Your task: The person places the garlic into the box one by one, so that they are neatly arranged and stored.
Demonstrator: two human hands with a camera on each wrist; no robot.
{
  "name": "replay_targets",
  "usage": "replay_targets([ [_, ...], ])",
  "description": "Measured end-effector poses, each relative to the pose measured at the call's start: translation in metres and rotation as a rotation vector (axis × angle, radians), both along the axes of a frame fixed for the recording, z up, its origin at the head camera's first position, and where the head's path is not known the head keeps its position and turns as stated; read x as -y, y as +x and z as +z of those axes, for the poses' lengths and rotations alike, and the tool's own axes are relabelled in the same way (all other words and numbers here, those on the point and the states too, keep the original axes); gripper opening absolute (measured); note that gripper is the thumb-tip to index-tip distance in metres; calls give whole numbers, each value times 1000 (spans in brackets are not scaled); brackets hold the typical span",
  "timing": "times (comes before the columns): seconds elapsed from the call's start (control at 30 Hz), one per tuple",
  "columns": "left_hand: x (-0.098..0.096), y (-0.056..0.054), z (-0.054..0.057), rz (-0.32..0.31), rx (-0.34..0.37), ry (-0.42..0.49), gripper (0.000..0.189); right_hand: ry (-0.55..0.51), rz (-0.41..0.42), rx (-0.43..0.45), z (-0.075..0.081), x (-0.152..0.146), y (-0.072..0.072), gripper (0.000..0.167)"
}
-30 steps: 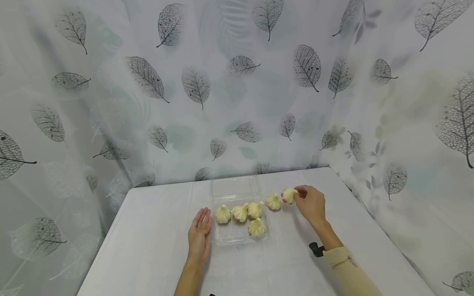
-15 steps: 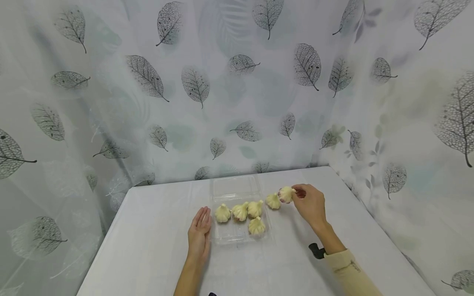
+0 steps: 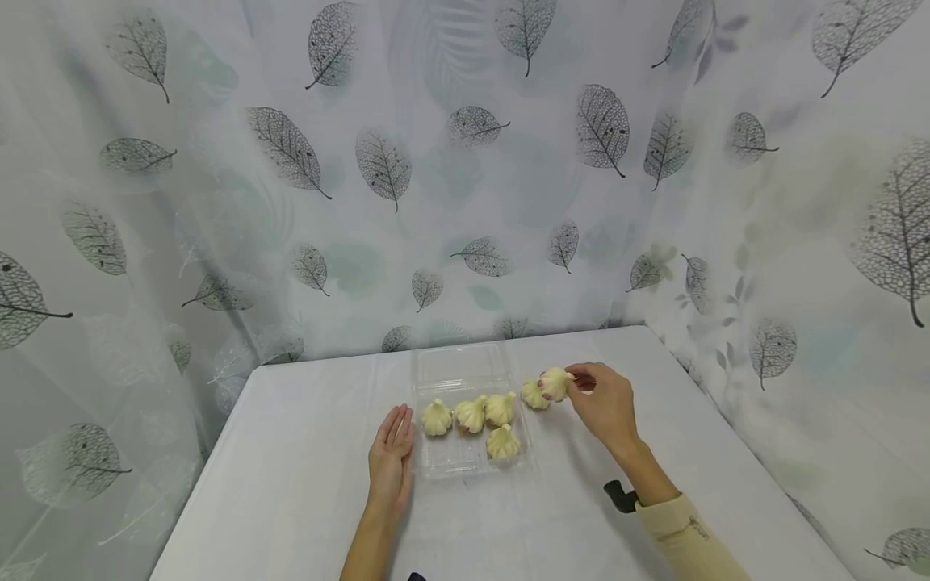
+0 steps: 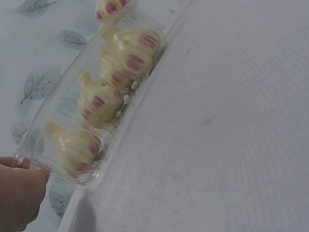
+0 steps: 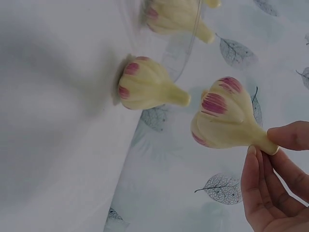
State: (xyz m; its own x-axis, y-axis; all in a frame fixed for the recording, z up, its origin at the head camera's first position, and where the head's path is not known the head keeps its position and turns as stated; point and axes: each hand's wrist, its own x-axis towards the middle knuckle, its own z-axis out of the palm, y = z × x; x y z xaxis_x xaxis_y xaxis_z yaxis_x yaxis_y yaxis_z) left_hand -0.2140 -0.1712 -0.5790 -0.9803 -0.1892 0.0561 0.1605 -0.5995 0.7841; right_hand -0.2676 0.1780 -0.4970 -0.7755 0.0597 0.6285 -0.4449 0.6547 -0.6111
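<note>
My right hand (image 3: 605, 406) pinches a garlic bulb (image 5: 224, 116) by its stem, thumb against fingertips, held above the table. The bulb is pale yellow with pink streaks. Just left of it, another garlic bulb (image 5: 147, 84) stands on the table outside the box. A clear plastic box (image 3: 454, 468) lies with its lid (image 3: 462, 367) folded back; several garlic bulbs sit inside, among them one at the left (image 3: 437, 419) and one at the front right (image 3: 503, 442). My left hand (image 3: 391, 464) lies along the box's left side with straight fingers, touching its wall.
A white cloth covers the table (image 3: 305, 468). Its far edge meets a leaf-printed curtain (image 3: 465, 177), which also hangs at both sides. A dark strap piece (image 3: 620, 495) sits at my right wrist, by a beige sleeve (image 3: 676, 524).
My right hand has carried its garlic bulb a little to the left, so it now overlaps the bulb on the table in the head view. The left hand and the box stay put.
</note>
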Motion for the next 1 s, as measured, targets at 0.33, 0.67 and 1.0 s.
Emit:
replay_targets([
  [0.33,1,-3,-3,10,-10,11,63,9,32,-8,5,11,5,18],
  [0.67,2,-3,0,10,6,22,63,19,59,-43,10,23,15,19],
  [1.0,1,-3,-4,13,3,22,64,13,97,-60,12,31,21,21],
])
